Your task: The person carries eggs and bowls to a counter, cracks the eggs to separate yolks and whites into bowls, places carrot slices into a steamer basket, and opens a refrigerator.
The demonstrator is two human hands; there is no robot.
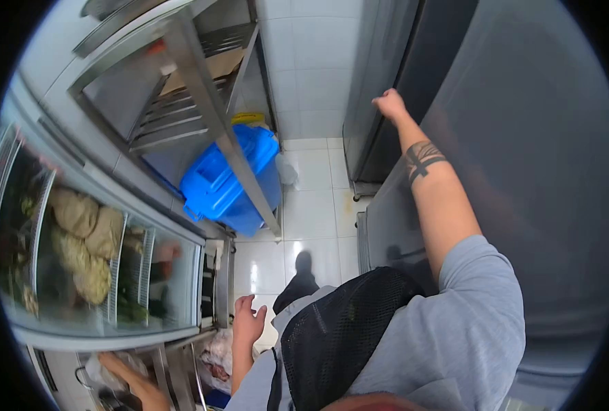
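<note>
My right hand [391, 105] is stretched out ahead beside the edge of a dark metal cabinet [380, 89], its fingers curled together; whether they grip anything is too small to tell. The tattooed forearm passes in front of a large grey metal door [524, 157]. Low down near my body, my left hand [248, 322] hangs over the tiled floor with its fingers apart and nothing in it. It is nearest to the corner of the glass-fronted fridge [200, 281].
A blue lidded bin [232, 185] stands beneath a steel rack [205, 89]. Bagged food [92, 240] sits behind the fridge glass. At lower left, another person's arm [137, 383] reaches near a plastic bag. More bags [219, 356] lie low beside my left arm.
</note>
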